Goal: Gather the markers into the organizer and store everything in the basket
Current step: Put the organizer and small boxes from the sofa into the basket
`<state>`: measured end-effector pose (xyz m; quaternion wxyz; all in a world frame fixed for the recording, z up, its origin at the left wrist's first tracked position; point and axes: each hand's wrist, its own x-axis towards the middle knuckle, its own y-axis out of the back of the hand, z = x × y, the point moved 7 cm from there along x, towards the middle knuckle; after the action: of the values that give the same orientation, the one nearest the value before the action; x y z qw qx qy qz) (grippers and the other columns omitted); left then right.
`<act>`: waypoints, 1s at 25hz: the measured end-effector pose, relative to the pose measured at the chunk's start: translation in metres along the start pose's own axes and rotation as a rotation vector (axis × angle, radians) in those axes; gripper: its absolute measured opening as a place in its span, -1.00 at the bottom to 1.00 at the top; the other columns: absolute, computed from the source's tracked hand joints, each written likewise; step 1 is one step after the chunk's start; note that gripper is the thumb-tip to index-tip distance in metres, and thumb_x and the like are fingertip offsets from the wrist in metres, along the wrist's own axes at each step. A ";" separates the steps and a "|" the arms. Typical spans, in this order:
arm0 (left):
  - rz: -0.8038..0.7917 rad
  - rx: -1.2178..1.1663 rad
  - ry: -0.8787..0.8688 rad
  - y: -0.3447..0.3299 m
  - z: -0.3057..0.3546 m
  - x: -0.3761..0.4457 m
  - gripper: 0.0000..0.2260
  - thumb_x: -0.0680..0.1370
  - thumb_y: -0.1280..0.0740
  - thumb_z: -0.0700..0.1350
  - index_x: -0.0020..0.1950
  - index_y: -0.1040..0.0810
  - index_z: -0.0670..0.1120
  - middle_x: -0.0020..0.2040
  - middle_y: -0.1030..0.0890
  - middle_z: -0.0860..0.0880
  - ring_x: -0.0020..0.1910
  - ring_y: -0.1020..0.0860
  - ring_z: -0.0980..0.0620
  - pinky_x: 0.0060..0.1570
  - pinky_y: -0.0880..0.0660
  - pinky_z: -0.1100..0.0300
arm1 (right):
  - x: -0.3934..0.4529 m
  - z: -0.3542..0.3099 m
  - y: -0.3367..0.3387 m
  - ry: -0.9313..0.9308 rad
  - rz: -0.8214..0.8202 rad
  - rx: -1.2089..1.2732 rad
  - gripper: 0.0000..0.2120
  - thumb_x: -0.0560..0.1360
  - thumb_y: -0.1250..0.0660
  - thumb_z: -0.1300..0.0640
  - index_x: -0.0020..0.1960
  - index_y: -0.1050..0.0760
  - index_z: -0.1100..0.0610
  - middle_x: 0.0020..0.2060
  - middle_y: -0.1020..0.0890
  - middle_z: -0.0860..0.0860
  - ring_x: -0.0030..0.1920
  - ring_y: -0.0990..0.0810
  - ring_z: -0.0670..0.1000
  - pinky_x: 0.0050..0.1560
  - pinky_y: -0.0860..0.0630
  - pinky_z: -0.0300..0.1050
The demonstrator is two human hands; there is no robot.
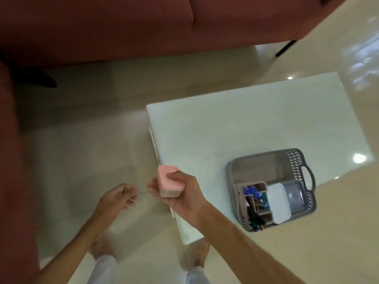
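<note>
Table (256,124): pale glass top — the landmark for all places below; glossy floor around it.
Basket (298,158): grey, on the table's near right corner, handle toward the right edge.
Organizer (260,184): upright inside the basket, at its near left side; markers (251,191) with blue caps stand in its compartments.
Box (279,202): white, in the basket just right of the organizer.
Right hand (180,193): off the table's near left edge, fingers wrapped around a pink case (169,181).
Left hand (118,196): further left of the table, over the floor — fingertips pinched narrowly on a thin dark strand (142,193) running to the right hand.
Sofa (123,25): dark red, beyond the table.
</note>
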<state>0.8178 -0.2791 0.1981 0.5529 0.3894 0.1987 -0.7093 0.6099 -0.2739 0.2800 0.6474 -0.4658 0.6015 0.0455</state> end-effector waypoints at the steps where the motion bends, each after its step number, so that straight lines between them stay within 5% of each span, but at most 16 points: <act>1: -0.033 0.002 -0.038 -0.026 0.013 -0.002 -0.85 0.66 -0.43 -0.06 -0.09 -0.73 0.08 -0.18 -0.77 -0.02 -0.17 -0.68 -0.05 -0.06 -0.56 0.08 | -0.018 -0.013 0.028 0.030 0.070 -0.060 -0.61 0.60 -0.35 0.28 0.39 -0.43 0.39 0.10 -0.60 0.37 0.12 -0.64 0.37 0.24 -0.63 0.29; 7: -0.210 0.020 -0.133 -0.162 0.063 -0.021 -0.65 0.43 -0.44 0.29 0.00 -0.74 0.06 -0.09 -0.77 -0.02 -0.20 -0.73 0.02 -0.19 -0.63 0.17 | -0.121 -0.178 0.159 0.548 0.520 -0.764 -0.62 0.65 -0.26 -0.21 0.37 -0.51 -0.04 0.16 -0.70 0.12 0.05 -0.72 0.09 -0.27 -0.65 -0.19; 9: -0.281 0.053 -0.131 -0.188 0.073 -0.025 -0.70 0.49 -0.40 0.25 0.03 -0.74 0.09 -0.06 -0.77 0.01 -0.14 -0.74 0.04 -0.14 -0.63 0.16 | -0.129 -0.230 0.197 0.604 0.699 -0.893 -0.68 0.74 -0.15 -0.10 0.40 -0.46 0.01 0.17 -0.65 0.13 0.10 -0.69 0.10 -0.25 -0.68 -0.16; 11: -0.306 0.078 -0.127 -0.201 0.085 -0.027 -0.71 0.52 -0.36 0.24 0.06 -0.73 0.10 -0.04 -0.77 0.03 -0.11 -0.74 0.05 -0.12 -0.62 0.16 | -0.119 -0.255 0.225 0.540 0.804 -0.911 -0.67 0.77 -0.11 0.04 0.48 -0.42 0.10 0.25 -0.62 0.18 0.24 -0.64 0.20 -0.02 -0.71 0.05; 14: -0.285 0.087 -0.130 -0.206 0.097 -0.024 -0.72 0.51 -0.36 0.23 0.05 -0.74 0.12 -0.04 -0.77 0.04 -0.11 -0.73 0.07 -0.10 -0.63 0.16 | -0.088 -0.265 0.228 0.561 0.854 -0.979 -0.64 0.76 -0.08 0.10 0.46 -0.47 0.18 0.27 -0.63 0.20 0.20 -0.61 0.15 -0.12 -0.60 -0.14; 18: -0.214 0.026 -0.073 -0.198 0.095 -0.022 -0.81 0.66 -0.37 0.09 0.03 -0.76 0.10 -0.05 -0.77 0.00 -0.12 -0.72 0.04 -0.05 -0.65 0.09 | -0.066 -0.266 0.196 0.592 0.922 -1.145 -0.63 0.78 -0.04 0.11 0.38 -0.49 0.29 0.25 -0.64 0.25 0.20 -0.63 0.22 0.03 -0.62 0.05; 22: -0.173 -0.021 -0.041 -0.184 0.078 -0.027 -0.82 0.67 -0.37 0.05 0.03 -0.77 0.07 -0.04 -0.78 -0.03 -0.12 -0.71 0.03 -0.05 -0.64 0.08 | -0.076 -0.244 0.203 0.672 0.827 -1.010 -0.66 0.78 -0.03 0.15 0.50 -0.38 0.14 0.18 -0.60 0.07 0.07 -0.58 0.04 -0.25 -0.45 -0.29; 25: -0.185 0.008 -0.010 -0.180 0.063 -0.030 -0.83 0.64 -0.40 0.07 0.02 -0.77 0.07 -0.06 -0.78 -0.02 -0.13 -0.71 0.03 -0.06 -0.61 0.08 | -0.104 -0.234 0.229 0.767 0.852 -0.896 -0.68 0.78 -0.04 0.18 0.47 -0.39 0.12 0.21 -0.62 0.09 0.07 -0.63 0.04 -0.07 -0.62 -0.11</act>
<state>0.6305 -0.2497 0.2334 0.4843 0.3679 0.2281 -0.7603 0.2674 -0.2478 0.2768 0.0642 -0.3946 0.8390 0.3691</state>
